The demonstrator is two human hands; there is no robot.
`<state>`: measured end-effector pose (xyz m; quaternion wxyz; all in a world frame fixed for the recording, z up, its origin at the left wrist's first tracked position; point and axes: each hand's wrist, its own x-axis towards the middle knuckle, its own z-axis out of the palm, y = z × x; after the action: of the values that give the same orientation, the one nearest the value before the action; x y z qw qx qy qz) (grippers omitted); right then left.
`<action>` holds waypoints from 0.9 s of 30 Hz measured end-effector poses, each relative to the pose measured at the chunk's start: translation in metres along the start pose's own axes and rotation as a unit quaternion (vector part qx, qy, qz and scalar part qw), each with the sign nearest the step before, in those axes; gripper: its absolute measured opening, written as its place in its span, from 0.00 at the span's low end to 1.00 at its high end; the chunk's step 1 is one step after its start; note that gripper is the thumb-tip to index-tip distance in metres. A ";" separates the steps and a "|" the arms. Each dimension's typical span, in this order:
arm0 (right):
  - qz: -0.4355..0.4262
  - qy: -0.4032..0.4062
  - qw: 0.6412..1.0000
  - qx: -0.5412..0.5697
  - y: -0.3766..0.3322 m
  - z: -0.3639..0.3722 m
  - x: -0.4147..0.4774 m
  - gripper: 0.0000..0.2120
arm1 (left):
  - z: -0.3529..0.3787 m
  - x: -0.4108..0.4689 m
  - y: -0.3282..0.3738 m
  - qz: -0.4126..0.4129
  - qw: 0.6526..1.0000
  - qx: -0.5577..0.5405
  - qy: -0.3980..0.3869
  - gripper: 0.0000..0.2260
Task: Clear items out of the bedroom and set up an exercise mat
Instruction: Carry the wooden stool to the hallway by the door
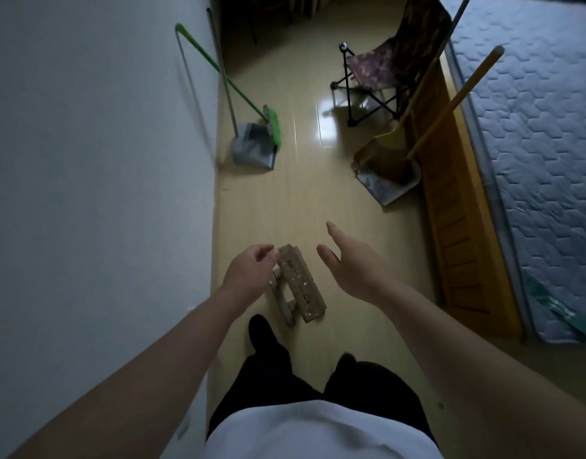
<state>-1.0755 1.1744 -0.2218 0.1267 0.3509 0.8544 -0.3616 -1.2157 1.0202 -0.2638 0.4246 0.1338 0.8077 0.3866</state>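
Head view looks down a narrow strip of floor (318, 200) between a white wall (96, 160) and a bed. Low on that strip, just ahead of the person's dark-trousered legs (271, 352), a small wooden stool (298, 284) lies tipped on its side, its slatted top facing the bed side and its legs toward the wall. Both hands reach over it, empty. The left hand (248, 273) hovers at the stool's wall-side end with fingers loosely curled, holding nothing; whether it touches the wood cannot be told. The right hand (351, 266) is spread wide, palm turned inward, clear of the stool. Farther up the floor, against the wall, a grey dustpan (253, 149) stands with a green broom (271, 124) resting in it. Across the strip, a second dustpan (389, 182) with wooden-handled brooms (450, 104) leans on the wooden bed frame (457, 226). Beyond it stands a folding camouflage chair (381, 71). A quilted mattress (536, 144) fills the right edge.
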 end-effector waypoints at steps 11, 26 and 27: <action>0.120 -0.104 0.974 0.160 0.069 0.069 0.152 0.25 | 0.057 0.141 -0.044 -0.191 0.975 -0.116 -0.002 0.07; 0.300 -0.153 0.905 0.259 0.266 0.310 0.302 0.27 | 0.207 0.314 -0.269 -0.356 0.922 -0.153 0.006 0.15; 0.310 -0.150 0.904 0.254 0.275 0.322 0.309 0.26 | 0.214 0.322 -0.283 -0.362 0.921 -0.146 0.011 0.15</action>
<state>-1.1209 1.2394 -0.7400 0.2653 0.5601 0.5526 -0.5573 -1.2094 1.1172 -0.7330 0.5414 -0.2351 0.7403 0.3218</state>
